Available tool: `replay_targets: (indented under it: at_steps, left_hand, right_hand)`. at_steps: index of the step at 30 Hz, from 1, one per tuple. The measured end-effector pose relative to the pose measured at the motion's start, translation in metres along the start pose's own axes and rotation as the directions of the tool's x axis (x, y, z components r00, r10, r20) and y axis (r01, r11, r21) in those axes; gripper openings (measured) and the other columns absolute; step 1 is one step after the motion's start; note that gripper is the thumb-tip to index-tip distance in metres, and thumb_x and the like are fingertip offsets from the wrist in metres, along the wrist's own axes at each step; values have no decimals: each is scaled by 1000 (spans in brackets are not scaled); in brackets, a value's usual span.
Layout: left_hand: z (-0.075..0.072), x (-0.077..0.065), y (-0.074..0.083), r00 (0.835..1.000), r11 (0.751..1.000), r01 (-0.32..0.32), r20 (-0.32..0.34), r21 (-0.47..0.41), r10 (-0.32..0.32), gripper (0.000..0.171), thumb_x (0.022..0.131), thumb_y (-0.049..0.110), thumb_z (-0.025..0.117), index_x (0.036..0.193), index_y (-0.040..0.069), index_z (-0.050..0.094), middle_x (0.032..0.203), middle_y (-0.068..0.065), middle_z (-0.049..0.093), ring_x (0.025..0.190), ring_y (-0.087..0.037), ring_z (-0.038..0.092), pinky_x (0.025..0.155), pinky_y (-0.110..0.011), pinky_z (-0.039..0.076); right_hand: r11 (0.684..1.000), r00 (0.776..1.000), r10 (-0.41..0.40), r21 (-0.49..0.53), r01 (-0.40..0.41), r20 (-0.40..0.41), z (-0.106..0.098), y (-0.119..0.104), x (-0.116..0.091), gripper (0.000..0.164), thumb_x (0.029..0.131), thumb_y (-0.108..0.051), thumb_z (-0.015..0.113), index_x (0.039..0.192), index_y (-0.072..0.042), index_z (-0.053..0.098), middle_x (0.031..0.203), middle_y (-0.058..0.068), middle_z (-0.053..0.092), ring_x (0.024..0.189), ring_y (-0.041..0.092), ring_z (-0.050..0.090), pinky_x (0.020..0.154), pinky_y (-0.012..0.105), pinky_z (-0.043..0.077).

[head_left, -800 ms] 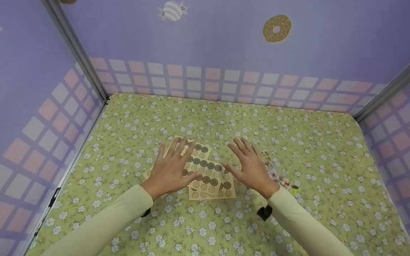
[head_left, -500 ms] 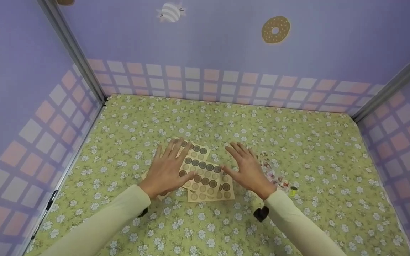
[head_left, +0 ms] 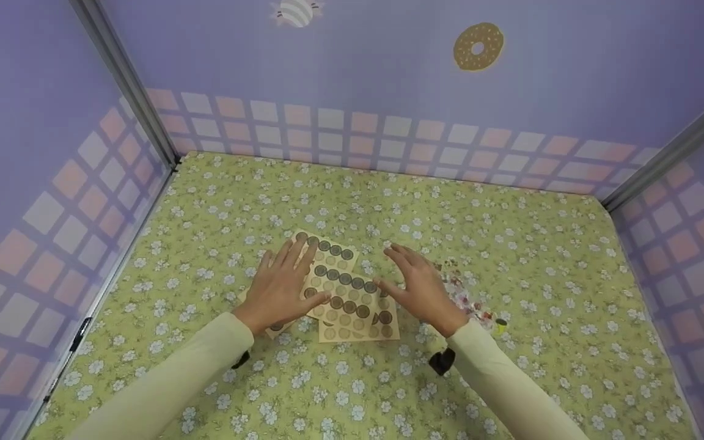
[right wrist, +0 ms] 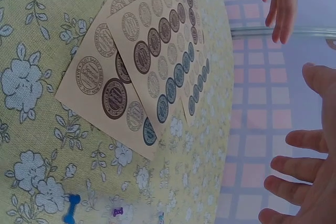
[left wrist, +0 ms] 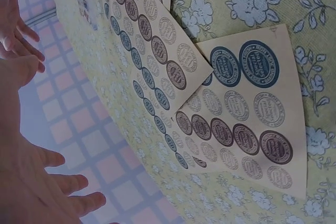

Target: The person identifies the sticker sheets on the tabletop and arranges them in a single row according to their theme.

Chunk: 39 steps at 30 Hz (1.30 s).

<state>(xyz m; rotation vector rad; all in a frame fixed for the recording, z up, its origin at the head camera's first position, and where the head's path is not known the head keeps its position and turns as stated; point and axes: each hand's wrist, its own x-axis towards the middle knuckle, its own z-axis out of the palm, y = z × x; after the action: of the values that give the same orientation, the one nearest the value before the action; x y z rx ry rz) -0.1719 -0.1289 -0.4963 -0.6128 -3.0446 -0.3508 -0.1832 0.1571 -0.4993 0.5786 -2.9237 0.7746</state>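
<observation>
Several overlapping cream sheets of round stickers (head_left: 341,296), printed in rows of dark and pale circles, lie on the flowered cloth. My left hand (head_left: 277,292) is held above their left side, palm down with fingers extended, and hides part of them. By their right edge hovers my right hand (head_left: 424,293), its fingers extended too. Both wrist views show the hands raised apart from the cloth, holding nothing. In the left wrist view, one sticker sheet (left wrist: 252,109) has blue and brown seals. The right wrist view shows the overlapping sheet corners (right wrist: 94,103) close up.
Right of the right hand lies a scatter of small colourful pieces (head_left: 465,302), seemingly in clear plastic. A small yellow item with a dark end (head_left: 500,326) is beside them. A blue bone-shaped piece (right wrist: 72,209) shows below the sheets. Purple walls (head_left: 376,67) enclose the surface.
Both hands have drifted slightly left in the head view, still with fingers extended. The head view has shifted a little; the sheets appear otherwise unmoved.
</observation>
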Motion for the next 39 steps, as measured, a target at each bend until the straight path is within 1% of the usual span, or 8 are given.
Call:
replay_targets:
  at_steps: [4,8,12,16,22,25,32,39]
  left_hand:
    - [2,0,-1,1000,1000,0,2,-23,0,95,88,68,51,157,16,13,163,-9,14,147,-35,25,116,-61,19]
    - [6,0,-2,1000,999,4,3,-41,-4,91,89,67,50,156,15,17,162,-10,18,146,-35,28,117,-60,19]
    - [10,-1,-3,1000,997,13,11,-72,-12,90,89,66,50,156,14,19,161,-11,22,146,-33,27,115,-60,23]
    - [14,-1,-4,999,996,28,33,-88,-25,90,90,65,51,157,16,16,161,-11,21,147,-33,24,115,-60,24]
    - [19,-3,-5,997,996,43,60,-75,-38,89,91,63,50,157,15,15,161,-12,20,147,-35,26,114,-59,27]
    - [22,-4,-4,997,995,42,70,-92,-36,88,91,62,51,157,14,15,161,-12,20,146,-35,26,114,-59,27]
    - [30,-4,-2,997,992,39,64,-121,-32,88,91,60,54,156,16,16,159,-13,25,146,-35,27,115,-55,27]
    - [35,-3,0,996,992,49,80,-119,-39,89,90,62,54,156,14,18,159,-15,26,145,-35,29,113,-57,29]
  right_hand:
    - [1000,1000,9,2,-9,20,4,0,0,65,92,-50,60,147,-19,43,153,11,39,140,35,38,110,61,32]
    - [1000,1000,5,-14,-5,30,8,0,0,67,92,-51,60,147,-19,42,153,12,39,140,35,38,111,59,32]
    - [999,999,9,-32,-7,48,11,-2,2,68,91,-53,59,147,-19,42,153,12,39,140,35,39,111,58,33]
    - [999,998,10,-42,-7,60,14,-3,2,68,91,-55,58,147,-20,42,153,10,40,140,34,39,112,57,31]
    - [999,997,-1,-37,4,82,20,-5,2,69,90,-55,60,147,-20,43,152,11,41,139,35,40,112,57,33]
    - [1000,996,5,-31,-2,94,23,-4,0,68,90,-55,60,147,-21,42,151,11,42,138,35,40,111,56,34]
    - [1000,993,-16,-9,17,121,29,-3,-4,68,91,-53,59,147,-17,42,151,12,41,140,34,38,111,58,33]
    - [1000,990,-21,-19,24,142,34,-3,-3,67,90,-47,64,146,-17,43,150,10,43,139,32,40,112,58,32]
